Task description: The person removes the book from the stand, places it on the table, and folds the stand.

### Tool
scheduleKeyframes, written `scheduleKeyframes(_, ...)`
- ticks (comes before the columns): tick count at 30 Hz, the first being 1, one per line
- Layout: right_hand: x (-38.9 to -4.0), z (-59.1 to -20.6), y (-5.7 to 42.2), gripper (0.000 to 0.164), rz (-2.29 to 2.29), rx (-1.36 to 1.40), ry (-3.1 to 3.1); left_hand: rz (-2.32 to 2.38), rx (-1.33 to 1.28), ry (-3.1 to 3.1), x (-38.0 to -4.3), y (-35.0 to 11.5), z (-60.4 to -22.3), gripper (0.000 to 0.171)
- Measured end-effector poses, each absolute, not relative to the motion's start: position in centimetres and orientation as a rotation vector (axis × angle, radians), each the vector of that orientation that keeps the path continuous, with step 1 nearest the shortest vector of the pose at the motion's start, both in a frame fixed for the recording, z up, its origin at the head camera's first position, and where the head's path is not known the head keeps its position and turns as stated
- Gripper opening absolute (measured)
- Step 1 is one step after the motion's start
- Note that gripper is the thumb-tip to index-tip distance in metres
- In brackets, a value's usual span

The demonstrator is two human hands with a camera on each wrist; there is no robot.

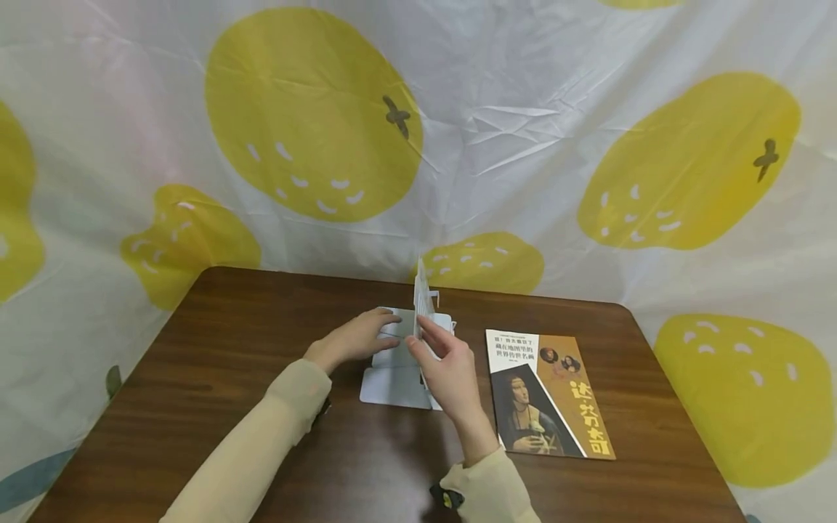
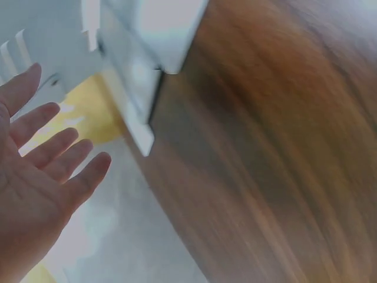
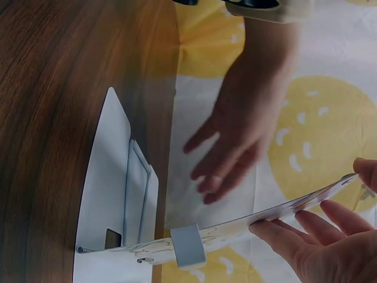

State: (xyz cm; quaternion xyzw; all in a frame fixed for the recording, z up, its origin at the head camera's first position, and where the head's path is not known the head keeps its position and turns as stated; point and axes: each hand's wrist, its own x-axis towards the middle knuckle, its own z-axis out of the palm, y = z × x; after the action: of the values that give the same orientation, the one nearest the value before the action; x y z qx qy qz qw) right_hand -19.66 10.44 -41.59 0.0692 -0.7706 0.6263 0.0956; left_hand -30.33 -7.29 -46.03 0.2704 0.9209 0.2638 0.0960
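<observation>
The right hand (image 1: 453, 372) pinches a thin printed booklet (image 3: 280, 211), upright in the white bookstand (image 1: 395, 388) on the table (image 1: 229, 349); the left hand (image 1: 358, 338) holds nothing — if the pinch slackens, the booklet could flop sideways.

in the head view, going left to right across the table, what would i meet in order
left sleeve → left hand → right hand → portrait-covered booklet; white stand left out, overlapping both hands
</observation>
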Motion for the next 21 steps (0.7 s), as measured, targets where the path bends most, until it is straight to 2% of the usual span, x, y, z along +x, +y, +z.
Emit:
scheduleKeyframes(7,-20.0,-42.2,9.7,0.039,1.884,0.218,-2.236,1.079,0.862,2.812,-30.3,-7.6,-44.9,0.047)
scheduleKeyframes(12,-19.9,-42.4,9.0,0.039,1.878,0.223,-2.252,1.37,0.72,2.765,-29.4,-7.7,-44.0,0.05)
scheduleKeyframes(17,-19.9,-42.1,8.4,0.039,1.819,0.258,-2.284,1.69,0.584,2.648,-28.5,-7.7,-43.3,0.045)
scheduleKeyframes(21,-19.9,-41.9,8.2,0.039,1.773,0.239,-2.314,1.772,0.55,2.618,-28.1,-7.3,-42.7,0.044)
